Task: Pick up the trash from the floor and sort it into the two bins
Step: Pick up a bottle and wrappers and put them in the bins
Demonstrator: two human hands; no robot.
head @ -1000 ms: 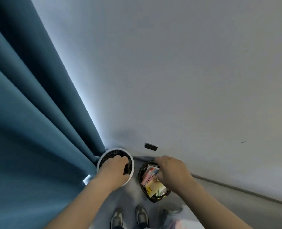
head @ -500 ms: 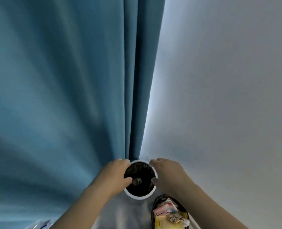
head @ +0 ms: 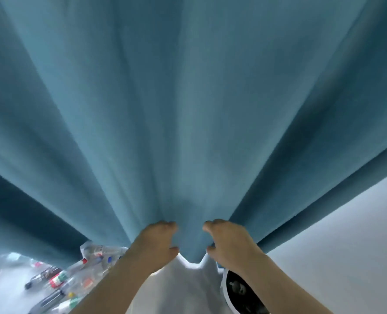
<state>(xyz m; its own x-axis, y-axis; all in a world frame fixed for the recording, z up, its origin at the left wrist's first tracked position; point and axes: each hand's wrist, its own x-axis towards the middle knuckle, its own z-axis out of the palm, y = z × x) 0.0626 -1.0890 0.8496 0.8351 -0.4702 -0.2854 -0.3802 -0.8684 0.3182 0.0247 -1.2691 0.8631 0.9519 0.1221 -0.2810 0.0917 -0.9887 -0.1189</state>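
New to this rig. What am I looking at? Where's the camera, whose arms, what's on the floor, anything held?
There is no robot here. A person wears one wide-angle camera on the head, looking forward and down, so the single picture shows their own bare arms from above. The left hand and right hand hover with fingers loosely curled and hold nothing visible. Behind them a blue curtain fills most of the frame, with a pale wall at right. On the floor, lower left, lies a blurred pile of plastic bottles in clear wrapping. Under the right forearm sits a white-rimmed bin with a dark liner. The second bin is out of view.
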